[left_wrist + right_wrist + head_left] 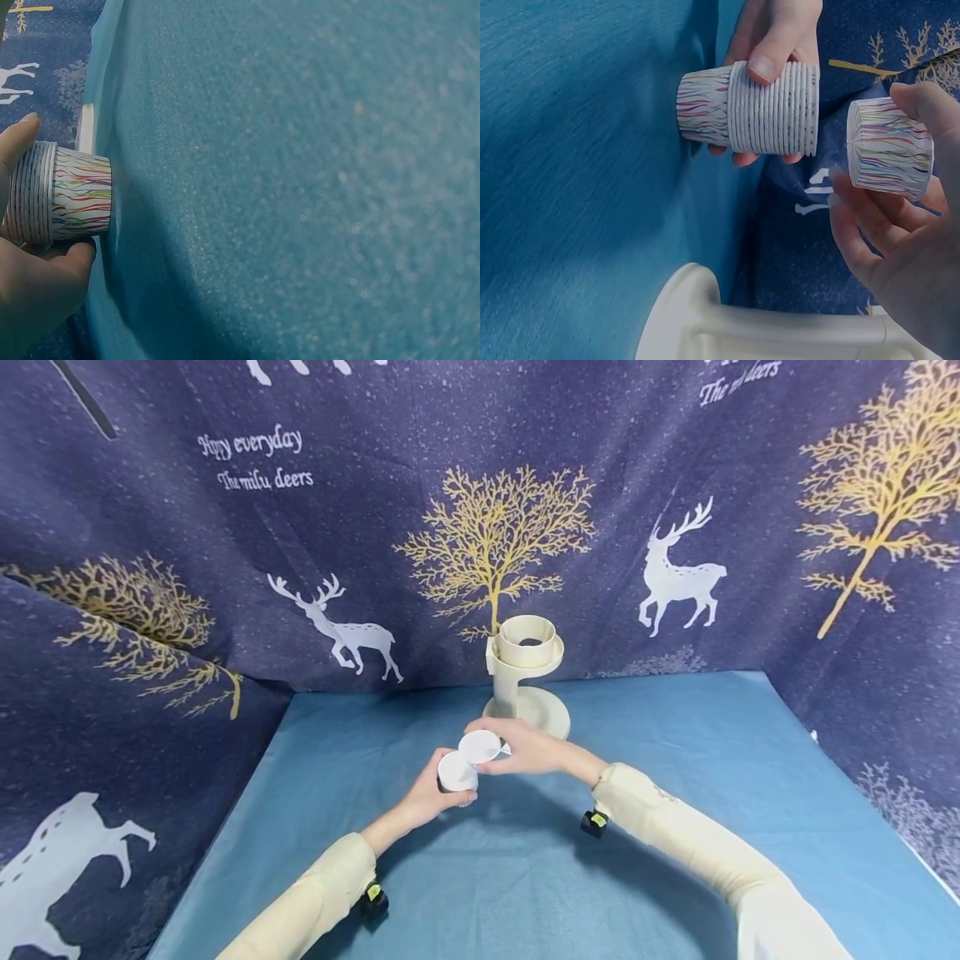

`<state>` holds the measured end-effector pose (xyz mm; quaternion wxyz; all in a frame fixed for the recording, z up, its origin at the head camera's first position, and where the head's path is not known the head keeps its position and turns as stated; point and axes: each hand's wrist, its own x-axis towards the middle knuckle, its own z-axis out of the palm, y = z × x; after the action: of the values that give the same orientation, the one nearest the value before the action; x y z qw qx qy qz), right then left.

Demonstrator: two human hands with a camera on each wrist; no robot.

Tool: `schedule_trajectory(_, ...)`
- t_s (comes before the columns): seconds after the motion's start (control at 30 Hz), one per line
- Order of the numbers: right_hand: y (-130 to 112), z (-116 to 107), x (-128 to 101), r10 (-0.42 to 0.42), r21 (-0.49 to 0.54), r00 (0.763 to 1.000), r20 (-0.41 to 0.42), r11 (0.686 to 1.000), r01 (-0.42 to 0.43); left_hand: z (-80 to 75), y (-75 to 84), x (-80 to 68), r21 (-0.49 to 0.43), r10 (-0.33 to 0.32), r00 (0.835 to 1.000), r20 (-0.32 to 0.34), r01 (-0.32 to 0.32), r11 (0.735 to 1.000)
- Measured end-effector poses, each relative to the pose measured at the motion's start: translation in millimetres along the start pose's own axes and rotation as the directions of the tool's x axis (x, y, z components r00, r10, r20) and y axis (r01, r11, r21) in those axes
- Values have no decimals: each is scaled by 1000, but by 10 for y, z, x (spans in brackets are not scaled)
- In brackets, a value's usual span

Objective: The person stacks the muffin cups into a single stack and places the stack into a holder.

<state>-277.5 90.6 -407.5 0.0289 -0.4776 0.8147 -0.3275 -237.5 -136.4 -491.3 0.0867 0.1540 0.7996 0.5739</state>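
Landmark: cream plastic stand with a round base and a ring-shaped top (525, 672), upright at the back of the blue cloth-covered table (675, 860).

Left hand: the left hand (429, 793) curls round a nested stack of white paper cups with coloured wavy stripes (457, 772), thumb across the ribbed rims and fingers under. It holds the stack in front of the stand, a little to its left, its bottom end close to the cloth.

Right hand: the right hand (521, 747) pinches one single striped paper cup (480, 746) between thumb and fingertips, fingers only partly bent. The cup is clear of the stack but just beside it, directly before the stand's base.

Reason for the hold: judged from the grip, the left hand steadies the stack so a single cup can stand apart from it — a light fingertip pinch suits so thin a cup.

Head view: shows both arms, cream sleeves, stand and cups together; the cups appear only as white discs.

Wrist views: the right wrist view alone shows the gap between the stack (750, 109) and the single cup (889, 148), and the many rims. The left wrist view shows the stack (60, 195) side-on — the right hand is out of its frame.

Surround: dark blue backdrop cloth printed with white deer and gold trees (225, 527) behind the stand.
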Motion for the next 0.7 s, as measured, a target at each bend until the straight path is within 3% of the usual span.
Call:
schedule_trajectory(0.47,5,153,130,-35,-42,998,57,998,38,7,-12,13,-62,-15,999,35,17,998)
schedule_trajectory(0.7,-23,212,196,-20,-81,998,63,996,25,-12,-2,-4,-24,-28,1000,13,28,999)
